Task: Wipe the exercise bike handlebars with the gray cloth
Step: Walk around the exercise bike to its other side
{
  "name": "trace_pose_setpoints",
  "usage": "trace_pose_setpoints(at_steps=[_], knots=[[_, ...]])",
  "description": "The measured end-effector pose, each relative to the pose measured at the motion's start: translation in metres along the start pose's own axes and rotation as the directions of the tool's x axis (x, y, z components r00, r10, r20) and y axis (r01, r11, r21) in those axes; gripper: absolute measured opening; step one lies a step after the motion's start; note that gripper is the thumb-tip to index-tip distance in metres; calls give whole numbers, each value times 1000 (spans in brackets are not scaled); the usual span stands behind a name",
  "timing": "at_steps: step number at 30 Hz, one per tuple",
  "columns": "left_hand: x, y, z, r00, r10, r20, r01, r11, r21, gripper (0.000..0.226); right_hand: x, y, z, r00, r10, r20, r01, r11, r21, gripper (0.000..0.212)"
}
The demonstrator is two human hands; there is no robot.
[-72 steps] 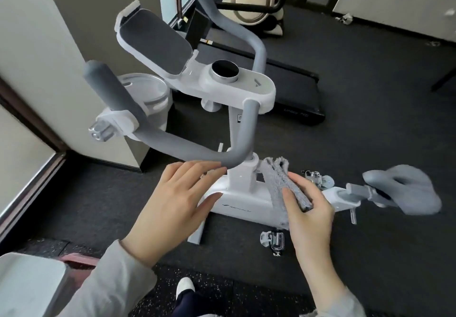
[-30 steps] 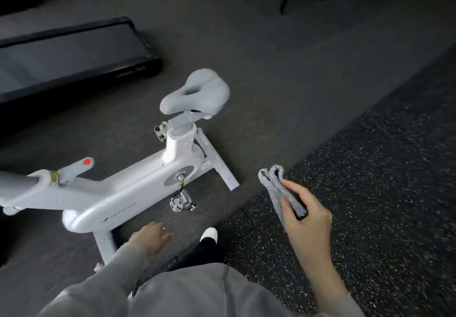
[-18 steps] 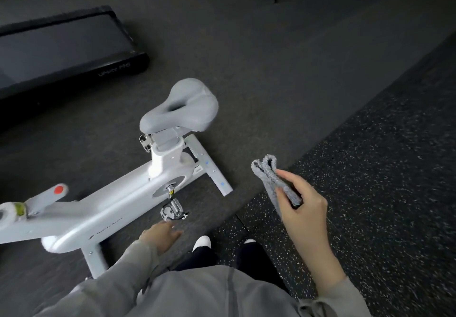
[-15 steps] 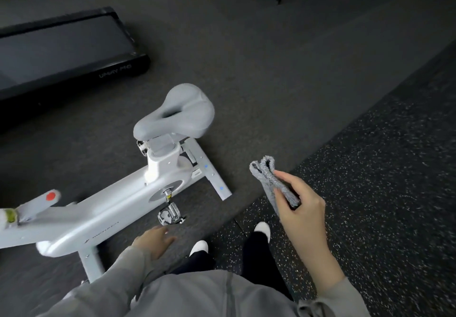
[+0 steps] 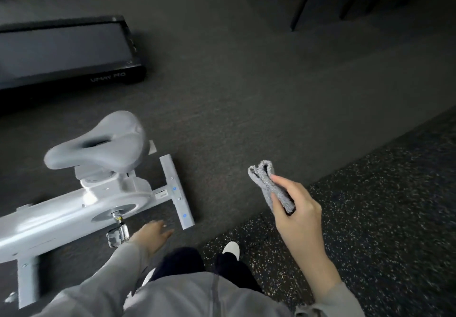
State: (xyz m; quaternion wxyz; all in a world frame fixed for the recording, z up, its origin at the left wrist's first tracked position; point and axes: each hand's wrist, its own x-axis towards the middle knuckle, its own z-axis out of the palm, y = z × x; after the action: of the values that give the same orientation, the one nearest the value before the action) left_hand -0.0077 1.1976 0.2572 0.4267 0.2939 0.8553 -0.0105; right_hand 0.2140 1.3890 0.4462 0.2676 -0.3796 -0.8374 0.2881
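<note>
Head cam's showing the right hand [image 5: 297,214] pinching the folded gray cloth [image 5: 270,187], left hand [image 5: 151,235] hanging loose, fingers apart; handlebars out of frame, so turning back to them probably comes next.

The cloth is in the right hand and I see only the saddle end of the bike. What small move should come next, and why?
Probably turn back left along the frame. The right hand grips the folded cloth in the air, touching nothing, and the handlebars are out of view past the left edge.
</note>
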Motion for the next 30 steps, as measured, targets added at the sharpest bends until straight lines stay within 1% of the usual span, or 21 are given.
trace_pose_setpoints(at_steps=[2,5,8,11,17,20,24,27,30], knots=[[9,34,-6,999,34,-25,-35,999,-34,47,21,19,-14,1000,-19,-2,19,1000,-4,35],[22,62,-18,998,22,-56,-25,998,-57,49,51,38,-22,999,-45,9,45,999,25,35],[36,69,-29,998,-22,-58,18,998,-68,50,83,49,-17,996,-68,54,65,997,52,36],[51,69,-35,995,-78,-61,71,992,-104,49,122,52,-6,987,-129,96,123,990,62,37],[112,79,-52,979,-205,16,205,966,-156,43,218,59,37,959,-234,157,224,971,84,35],[153,94,-80,971,-238,20,238,957,-168,46,274,57,66,946,-252,204,235,966,105,34],[201,115,-139,974,-219,-56,204,960,-191,56,347,47,97,919,-303,252,274,951,144,32],[227,124,-179,961,-246,-124,210,946,-248,64,397,37,117,900,-330,286,285,940,188,33],[250,127,-206,946,-305,-104,261,914,-312,69,445,29,143,866,-379,327,314,920,235,33]])
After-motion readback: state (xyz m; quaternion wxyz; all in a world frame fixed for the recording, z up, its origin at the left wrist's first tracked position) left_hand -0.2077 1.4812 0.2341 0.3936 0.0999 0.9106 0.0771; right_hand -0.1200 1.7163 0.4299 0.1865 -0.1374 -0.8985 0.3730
